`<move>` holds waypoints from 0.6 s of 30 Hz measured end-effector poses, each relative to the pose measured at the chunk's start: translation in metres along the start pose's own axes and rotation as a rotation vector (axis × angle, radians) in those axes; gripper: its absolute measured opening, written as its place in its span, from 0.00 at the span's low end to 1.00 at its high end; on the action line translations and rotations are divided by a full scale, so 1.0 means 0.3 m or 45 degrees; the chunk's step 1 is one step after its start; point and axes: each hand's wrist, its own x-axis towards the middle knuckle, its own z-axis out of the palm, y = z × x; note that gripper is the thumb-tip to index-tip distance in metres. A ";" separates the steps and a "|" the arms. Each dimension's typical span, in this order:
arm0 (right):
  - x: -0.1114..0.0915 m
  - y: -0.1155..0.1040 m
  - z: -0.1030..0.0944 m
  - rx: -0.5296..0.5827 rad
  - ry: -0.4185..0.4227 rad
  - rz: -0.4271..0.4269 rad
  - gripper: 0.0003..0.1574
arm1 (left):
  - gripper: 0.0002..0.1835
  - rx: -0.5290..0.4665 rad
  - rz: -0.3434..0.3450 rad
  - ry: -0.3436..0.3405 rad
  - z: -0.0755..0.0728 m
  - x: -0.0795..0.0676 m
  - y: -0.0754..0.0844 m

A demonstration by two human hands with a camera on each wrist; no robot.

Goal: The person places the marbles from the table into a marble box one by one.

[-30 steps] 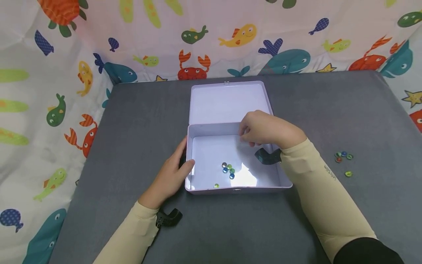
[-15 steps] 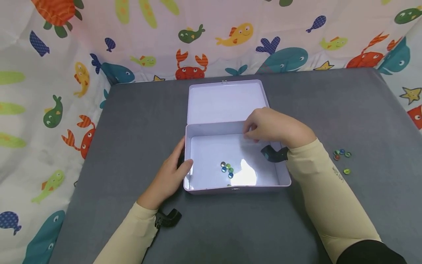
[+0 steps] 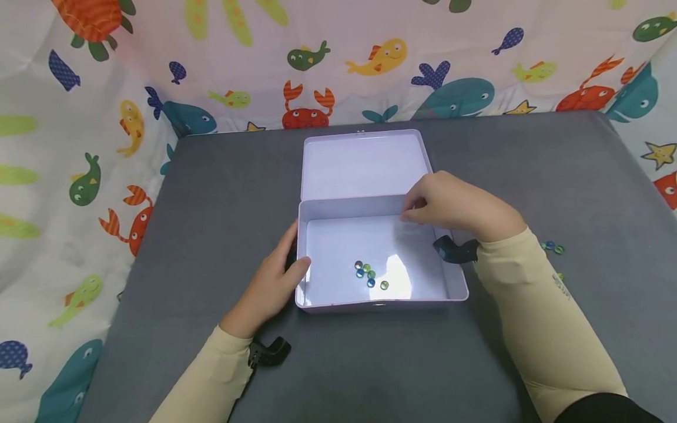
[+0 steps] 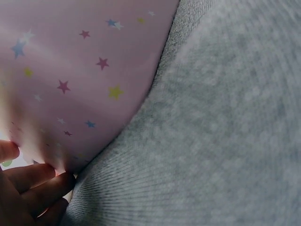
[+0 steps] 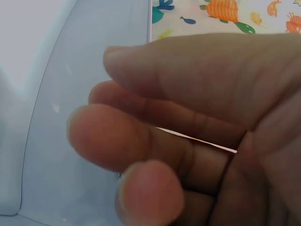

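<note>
A shallow lilac tin box (image 3: 338,241) sits with its lid (image 3: 365,164) laid back. My left hand (image 3: 267,288) holds the box's left side, thumb over the rim and fingers along the outer wall. The left wrist view shows that pink, star-printed wall (image 4: 94,47) with the fingers (image 4: 35,181) against it. Several glass marbles (image 3: 365,269) cluster on the box floor near the front, and a green marble (image 3: 384,285) lies just to their right. My right hand (image 3: 460,202) hovers over the back right of the box. Its loosely bent fingers hold nothing in the right wrist view.
Several more marbles (image 3: 552,247) lie on the grey tabletop (image 3: 233,194) at the right, partly hidden by the right sleeve (image 3: 534,294). A sea-animal curtain (image 3: 344,35) hangs behind the table and down its left side.
The green marble has rolled from the front wall at the left to beside the cluster's right. My right hand has drawn to the right; the left hand stays put.
</note>
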 end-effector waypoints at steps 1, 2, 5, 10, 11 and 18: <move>-0.001 0.001 0.000 0.000 0.004 0.002 0.07 | 0.40 0.001 -0.001 -0.002 -0.002 -0.001 0.000; -0.001 0.002 0.001 0.006 0.004 0.006 0.07 | 0.40 0.003 0.001 -0.002 -0.003 -0.003 -0.001; -0.006 0.011 -0.002 0.006 0.027 -0.003 0.08 | 0.40 -0.002 0.004 -0.001 -0.001 -0.002 -0.001; -0.027 0.042 -0.013 0.007 0.074 -0.039 0.08 | 0.40 -0.008 0.023 -0.004 0.005 0.005 -0.004; -0.032 0.049 -0.015 0.014 0.081 -0.047 0.08 | 0.40 -0.006 0.026 -0.003 0.005 0.006 -0.004; -0.062 0.087 -0.030 0.022 0.123 -0.067 0.08 | 0.40 0.009 0.023 0.008 0.000 0.000 0.001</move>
